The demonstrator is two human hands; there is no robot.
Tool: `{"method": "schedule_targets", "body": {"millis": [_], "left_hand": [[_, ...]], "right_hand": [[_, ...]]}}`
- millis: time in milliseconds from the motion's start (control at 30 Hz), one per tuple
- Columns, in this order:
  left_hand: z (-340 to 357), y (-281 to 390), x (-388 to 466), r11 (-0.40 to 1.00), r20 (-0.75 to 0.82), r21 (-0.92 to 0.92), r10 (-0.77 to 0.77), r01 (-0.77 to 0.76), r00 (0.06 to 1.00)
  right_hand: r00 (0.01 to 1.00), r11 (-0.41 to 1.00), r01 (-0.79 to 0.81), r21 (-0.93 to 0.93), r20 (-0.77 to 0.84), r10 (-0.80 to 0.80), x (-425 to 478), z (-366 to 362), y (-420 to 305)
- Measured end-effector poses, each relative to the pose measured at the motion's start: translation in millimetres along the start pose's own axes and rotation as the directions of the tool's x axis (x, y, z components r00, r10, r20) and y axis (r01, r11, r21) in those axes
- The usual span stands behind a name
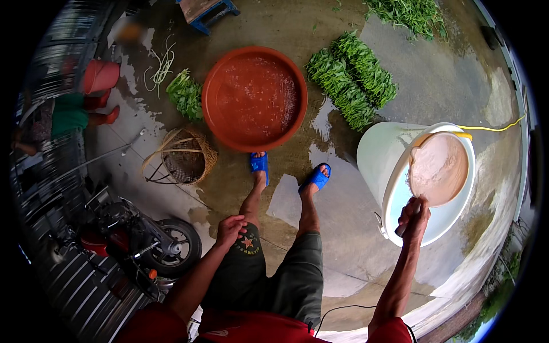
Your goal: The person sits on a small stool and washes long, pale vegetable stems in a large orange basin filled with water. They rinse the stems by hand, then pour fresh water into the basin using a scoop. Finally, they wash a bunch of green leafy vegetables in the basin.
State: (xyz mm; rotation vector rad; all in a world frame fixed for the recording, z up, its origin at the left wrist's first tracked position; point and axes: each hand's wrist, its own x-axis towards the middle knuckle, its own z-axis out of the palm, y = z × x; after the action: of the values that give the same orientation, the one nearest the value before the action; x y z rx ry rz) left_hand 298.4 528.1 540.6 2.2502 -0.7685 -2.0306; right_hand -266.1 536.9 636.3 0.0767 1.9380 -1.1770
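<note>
My right hand (415,218) is closed around the handle of a pinkish-brown plastic water ladle (439,169). Water fills the ladle, which is over the mouth of a tall white plastic bucket (386,150) on my right. A yellow hose (493,128) runs to the bucket's rim. My left hand (231,230) is empty near my left knee, its fingers loosely bent and partly apart. In front of my feet sits a wide, round, reddish-brown plastic basin (253,98) with whitish flecks on its inside.
Bundled leafy greens (351,79) lie right of the basin, with a looser pile (407,17) beyond. More greens (185,94), a woven bamboo basket (188,156) and a motorcycle (141,240) are leftward. A person (68,113) stands by a pink bucket (101,76). The concrete floor (343,257) is wet.
</note>
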Motion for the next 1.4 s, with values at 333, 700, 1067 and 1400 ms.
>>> {"method": "schedule_targets", "body": {"millis": [333,700,1067,1400], "left_hand": [[-72.0,-26.6,-1.7,0.991,-0.103,-0.135,-0.029,0.015,0.994],[-82.0,-50.9,8.0,0.975,-0.103,-0.208,-0.103,0.08,0.989],[-56.4,-8.8,14.0,0.996,-0.062,-0.087,-0.037,0.032,0.997],[-3.5,8.3,12.9,0.981,-0.059,0.168,-0.084,0.093,0.995]], "right_hand": [[0.972,0.975,-0.059,-0.215,0.211,0.105,-6.2,178.2,21.5],[0.82,0.637,0.571,-0.517,0.328,-0.469,32.8,260.2,45.5],[0.6,0.594,0.784,-0.178,-0.024,-0.799,-8.4,209.6,-45.4],[0.711,0.621,-0.404,-0.672,-0.657,-0.248,119.9,-128.2,123.3]]}}
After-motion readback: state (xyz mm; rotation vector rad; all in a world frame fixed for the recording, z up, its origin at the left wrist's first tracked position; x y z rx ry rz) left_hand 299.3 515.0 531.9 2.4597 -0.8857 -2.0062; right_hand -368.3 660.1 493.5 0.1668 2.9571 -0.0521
